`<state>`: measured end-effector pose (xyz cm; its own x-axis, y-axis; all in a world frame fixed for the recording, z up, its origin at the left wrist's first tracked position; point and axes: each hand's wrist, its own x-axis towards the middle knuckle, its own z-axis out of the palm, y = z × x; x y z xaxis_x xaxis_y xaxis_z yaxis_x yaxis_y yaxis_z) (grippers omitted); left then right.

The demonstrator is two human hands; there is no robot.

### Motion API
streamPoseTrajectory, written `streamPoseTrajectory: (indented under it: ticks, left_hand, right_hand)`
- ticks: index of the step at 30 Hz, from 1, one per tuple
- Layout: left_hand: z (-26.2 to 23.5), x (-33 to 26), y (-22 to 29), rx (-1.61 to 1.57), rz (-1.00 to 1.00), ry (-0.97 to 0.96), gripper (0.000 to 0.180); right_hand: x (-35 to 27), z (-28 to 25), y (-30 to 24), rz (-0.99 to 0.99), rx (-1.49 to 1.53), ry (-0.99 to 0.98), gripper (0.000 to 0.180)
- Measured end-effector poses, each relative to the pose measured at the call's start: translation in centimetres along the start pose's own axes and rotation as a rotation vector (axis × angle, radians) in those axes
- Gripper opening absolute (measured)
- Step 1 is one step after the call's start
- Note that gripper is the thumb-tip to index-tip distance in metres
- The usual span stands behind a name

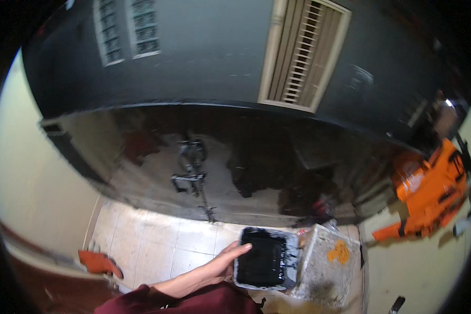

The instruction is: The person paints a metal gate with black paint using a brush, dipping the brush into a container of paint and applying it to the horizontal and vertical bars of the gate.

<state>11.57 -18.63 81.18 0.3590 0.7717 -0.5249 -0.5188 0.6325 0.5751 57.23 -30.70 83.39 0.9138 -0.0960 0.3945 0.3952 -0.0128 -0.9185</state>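
My left hand [230,260] reaches in from the lower edge and is closed on the near left side of a rectangular paint tub [293,260]. Its thumb lies over the rim, while the other fingers are hidden beside or under the tub. Black paint [261,257] covers the inside, and dark streaks run over the right rim. A maroon sleeve [141,302] covers my upper forearm. My right hand is out of the picture. Just right of the tub stands a pale, speckled block [327,267] with an orange patch on its top.
A glossy dark panel [256,162] with a latch [191,180] spans the front, below a grey wall [209,52] with a slatted window [302,57]. Orange gear [434,183] hangs at right. An orange object [98,262] rests at lower left on the tiled floor [152,243].
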Motion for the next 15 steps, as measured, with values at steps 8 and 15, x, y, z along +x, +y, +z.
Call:
streamPoseTrajectory:
  ticks: [8, 15]
  left_hand:
    - [1.5, 4.8, 1.7, 0.144, 0.021, 0.046, 0.076]
    - [-2.0, 7.7, 2.7, 0.069, 0.155, 0.019, 0.072]
  right_hand:
    - [2.7, -3.2, -4.7, 0.011, 0.036, 0.273, 0.067]
    - [1.9, -1.5, -9.2, -0.25, -0.004, 0.171, 0.062]
